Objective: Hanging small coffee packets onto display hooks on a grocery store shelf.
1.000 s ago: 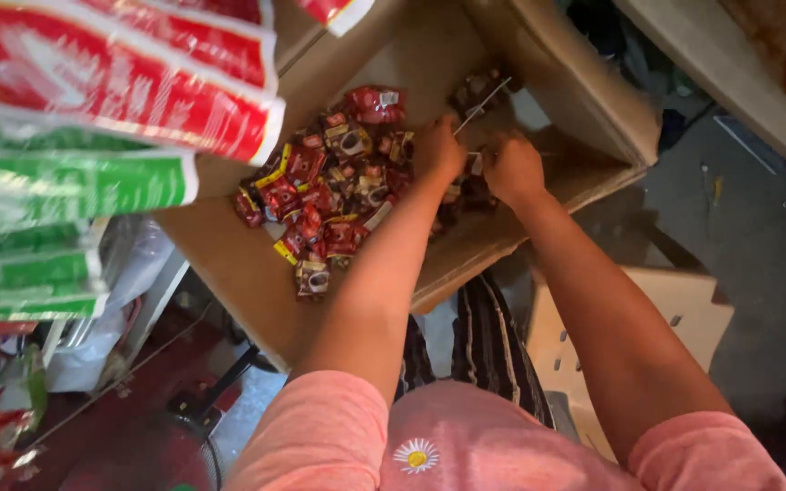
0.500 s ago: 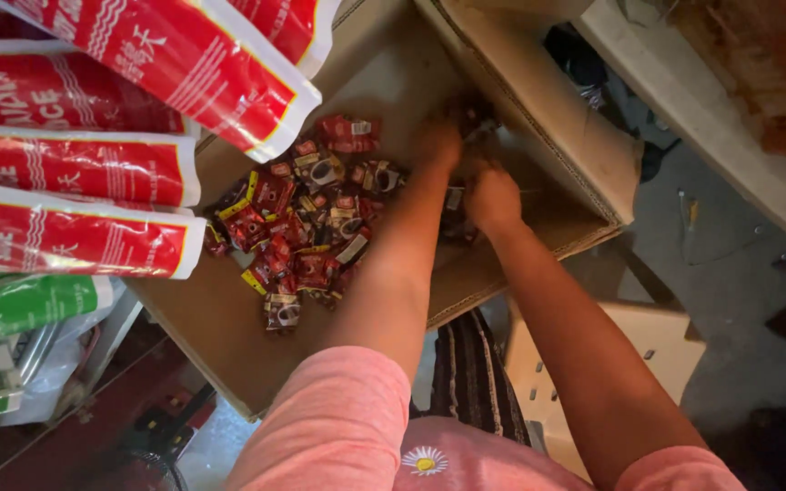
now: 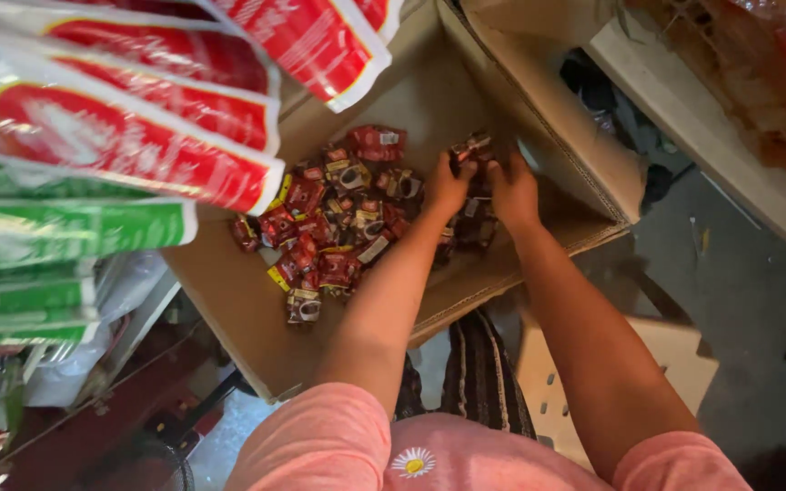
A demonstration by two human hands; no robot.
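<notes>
Both hands are deep in an open cardboard box (image 3: 229,300), side by side at the far right edge of a heap of small red and dark sachets (image 3: 338,227). The left hand (image 3: 448,186) has its grip curled narrow around a few sachets (image 3: 470,147) held up at its fingertips. The right hand (image 3: 513,191) sits just beside it, touching or nearly touching, fingers bent down into the same bunch; how tightly its grip is closed cannot be told, since the fingertips are hidden among the wrappers.

The rest of the heap spreads out to the left of the left hand across the box floor, with more sachets lying under and just below both wrists. A raised box flap (image 3: 557,118) stands just to the right of the right hand.

Far to the left of the hands, large red packets (image 3: 129,136) hang in overlapping rows, with green packets (image 3: 56,236) below them. Nearer the camera, below the forearms, are pink sleeves (image 3: 320,445) and a striped cloth (image 3: 479,382)
</notes>
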